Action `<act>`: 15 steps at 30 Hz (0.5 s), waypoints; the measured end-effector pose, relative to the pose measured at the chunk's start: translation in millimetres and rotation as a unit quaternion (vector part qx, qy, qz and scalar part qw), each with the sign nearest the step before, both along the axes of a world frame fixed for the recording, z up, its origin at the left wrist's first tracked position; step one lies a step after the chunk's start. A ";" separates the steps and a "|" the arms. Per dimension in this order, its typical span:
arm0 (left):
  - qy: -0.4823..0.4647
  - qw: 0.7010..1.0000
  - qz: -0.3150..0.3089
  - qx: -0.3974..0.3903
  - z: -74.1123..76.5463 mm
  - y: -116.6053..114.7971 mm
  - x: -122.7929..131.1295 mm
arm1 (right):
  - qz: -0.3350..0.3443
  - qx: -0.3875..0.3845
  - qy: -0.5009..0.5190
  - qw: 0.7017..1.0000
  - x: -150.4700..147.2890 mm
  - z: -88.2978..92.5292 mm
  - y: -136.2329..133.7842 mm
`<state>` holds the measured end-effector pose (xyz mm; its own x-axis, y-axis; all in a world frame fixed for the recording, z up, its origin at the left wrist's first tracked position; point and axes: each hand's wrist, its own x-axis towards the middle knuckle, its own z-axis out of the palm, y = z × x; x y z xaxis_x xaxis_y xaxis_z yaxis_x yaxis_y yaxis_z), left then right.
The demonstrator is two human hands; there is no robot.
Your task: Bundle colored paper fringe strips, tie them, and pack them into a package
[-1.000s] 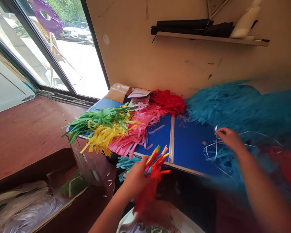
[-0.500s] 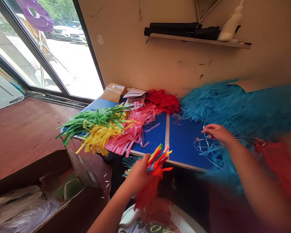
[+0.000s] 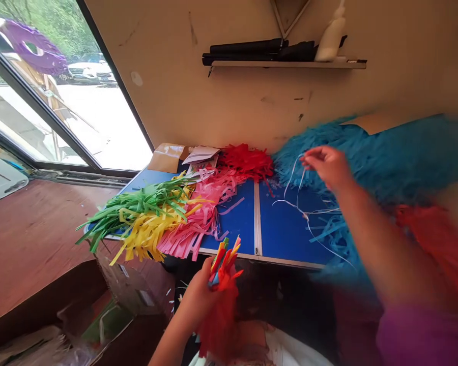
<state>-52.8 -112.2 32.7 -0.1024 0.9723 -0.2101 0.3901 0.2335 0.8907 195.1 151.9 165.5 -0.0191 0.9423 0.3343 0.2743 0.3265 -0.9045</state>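
My left hand (image 3: pixel 198 290) is closed round a bundle of multicoloured paper strips (image 3: pixel 225 279), in front of the table's near edge. Red fringe hangs down from the bundle, and short red, yellow, green and pink ends stick up above my fingers. Over the right half of the blue table (image 3: pixel 282 223), my right hand (image 3: pixel 326 165) pinches a thin white ribbon (image 3: pixel 297 204). The ribbon droops in a loop to the table, and part of it trails over blue paper fringe (image 3: pixel 334 234) near the edge.
Green (image 3: pixel 137 201), yellow (image 3: pixel 148 231) and pink fringe (image 3: pixel 198 218) lie on the table's left. Red fringe (image 3: pixel 248 161) and a large blue pile (image 3: pixel 385 168) rest against the wall. A cardboard box (image 3: pixel 122 284) stands at lower left. Above hangs a shelf (image 3: pixel 282 64) with a white bottle (image 3: pixel 331 38).
My right hand has risen away from the table, lifting the ribbon with it. My left hand still grips the paper bundle, now lower and further left in view. The camera has turned somewhat.
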 end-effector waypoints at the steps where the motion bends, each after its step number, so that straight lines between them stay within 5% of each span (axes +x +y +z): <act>1: 0.001 1.000 0.003 -0.003 -2.7 -0.4 -3.0 | -0.015 0.040 0.013 0.999 3.0 26.9 7.1; 4: 0.009 1.000 0.029 -0.009 -11.7 -2.0 -9.9 | -0.046 0.193 -0.015 0.980 15.0 88.7 30.5; 7: 0.008 0.999 0.042 -0.001 -16.9 -5.0 -11.9 | -0.122 0.138 -0.119 0.976 33.8 95.3 53.7; 10: 0.000 0.999 0.037 0.003 -15.9 -9.8 -12.6 | -0.174 0.039 -0.165 0.970 63.5 52.2 63.0; 15: -0.004 0.998 0.056 -0.006 -8.3 -17.0 -18.6 | -0.212 -0.083 -0.278 0.933 107.0 -42.1 40.6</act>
